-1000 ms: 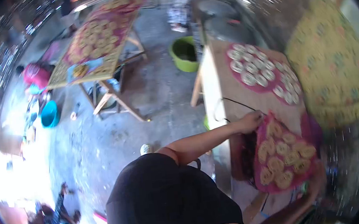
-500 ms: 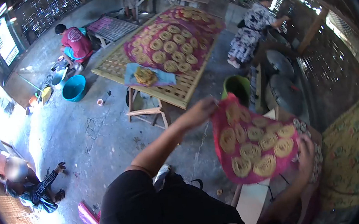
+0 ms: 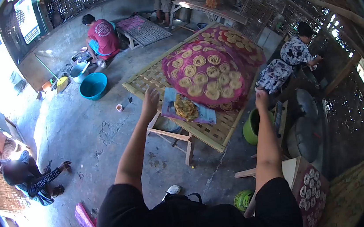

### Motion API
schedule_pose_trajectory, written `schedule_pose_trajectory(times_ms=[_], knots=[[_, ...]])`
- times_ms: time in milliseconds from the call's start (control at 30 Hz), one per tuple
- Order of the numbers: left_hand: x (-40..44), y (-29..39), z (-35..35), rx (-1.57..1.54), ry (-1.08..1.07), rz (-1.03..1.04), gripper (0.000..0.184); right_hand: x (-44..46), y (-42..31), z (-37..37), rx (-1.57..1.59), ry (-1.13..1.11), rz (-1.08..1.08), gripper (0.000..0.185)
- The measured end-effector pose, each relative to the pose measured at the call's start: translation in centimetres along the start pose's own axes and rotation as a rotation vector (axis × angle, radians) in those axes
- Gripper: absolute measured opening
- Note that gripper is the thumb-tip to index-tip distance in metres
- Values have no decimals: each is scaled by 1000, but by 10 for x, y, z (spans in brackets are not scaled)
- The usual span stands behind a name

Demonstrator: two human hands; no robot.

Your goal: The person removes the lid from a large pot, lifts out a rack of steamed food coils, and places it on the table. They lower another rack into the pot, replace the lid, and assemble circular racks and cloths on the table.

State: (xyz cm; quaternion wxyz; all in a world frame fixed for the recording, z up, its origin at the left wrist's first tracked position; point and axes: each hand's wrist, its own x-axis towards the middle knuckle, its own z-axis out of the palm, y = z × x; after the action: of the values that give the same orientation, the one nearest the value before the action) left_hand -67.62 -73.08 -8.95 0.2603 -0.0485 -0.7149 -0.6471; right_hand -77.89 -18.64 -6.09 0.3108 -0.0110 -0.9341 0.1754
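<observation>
My left hand (image 3: 150, 102) is raised near the front left of the slatted bamboo table, fingers stretched and apart, holding nothing. My right hand (image 3: 261, 99) is up by the table's right edge, close to the cloth's right side; its fingers look bunched and blurred, so their grip is unclear. Between and beyond the hands, a magenta cloth (image 3: 178, 73) covered with pale coils of thin strands (image 3: 212, 71) spreads over the bamboo table (image 3: 210, 133). The nearest coils are blurred. A yellow tangled heap (image 3: 186, 107) sits on printed paper (image 3: 206, 116) at the table's front.
A green bucket (image 3: 251, 129) stands beside my right forearm. More coils on magenta cloth (image 3: 313, 190) lie at lower right. A person in floral clothes (image 3: 293, 53) works at right; others are at back and left. A teal basin (image 3: 93, 86) stands on the floor.
My hands have swung from the lower right to over the bamboo table. The coil-covered cloth they held is out of them; a coil-covered cloth lies before them. My view has turned.
</observation>
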Motion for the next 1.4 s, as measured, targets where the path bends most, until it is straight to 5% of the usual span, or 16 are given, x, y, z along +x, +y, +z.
schedule_pose_trajectory(times_ms=[100,133,167,200,233,300,400,567,700,800,833,867,1033,1133,1233,1400], knots=[[-126,-91,-84,497,112,-143,26,-98,-17,-2,263,15,335,27],[-184,-115,-117,681,-65,-483,29,-142,13,9,114,92,314,26],[-271,-177,-163,859,-345,-422,36,-192,33,12,145,170,309,25],[-364,-246,-194,1013,-527,-782,37,-250,51,13,75,151,400,26],[-423,-215,-224,1041,-883,-1018,36,-313,82,22,74,-78,671,27],[-482,-163,-248,956,-1151,-1346,35,-474,113,45,262,-171,1222,25],[-506,-135,-249,821,-1153,-1493,32,-586,84,9,280,-835,1398,19],[-453,-179,-207,828,-1077,-1185,30,-593,69,-16,307,-1120,1194,13],[-294,-233,-135,1192,-862,-219,29,-544,85,-3,358,-1069,1022,15],[-137,-118,-45,183,-162,-604,46,-485,97,15,474,-876,919,18],[-109,-101,-30,116,-178,-560,49,-461,92,17,556,-746,941,20],[-88,-69,-14,104,-165,-570,48,-422,59,4,684,-473,1089,19],[-57,-61,10,288,-221,-365,37,-391,48,-5,785,-376,875,18],[-40,-59,3,371,-251,-234,27,-492,118,39,964,-644,749,20],[-11,-30,-5,545,-261,-181,23,-596,126,34,-140,-694,-438,11],[56,-82,-33,689,-399,-104,25,-739,115,-28,51,-962,-250,14]])
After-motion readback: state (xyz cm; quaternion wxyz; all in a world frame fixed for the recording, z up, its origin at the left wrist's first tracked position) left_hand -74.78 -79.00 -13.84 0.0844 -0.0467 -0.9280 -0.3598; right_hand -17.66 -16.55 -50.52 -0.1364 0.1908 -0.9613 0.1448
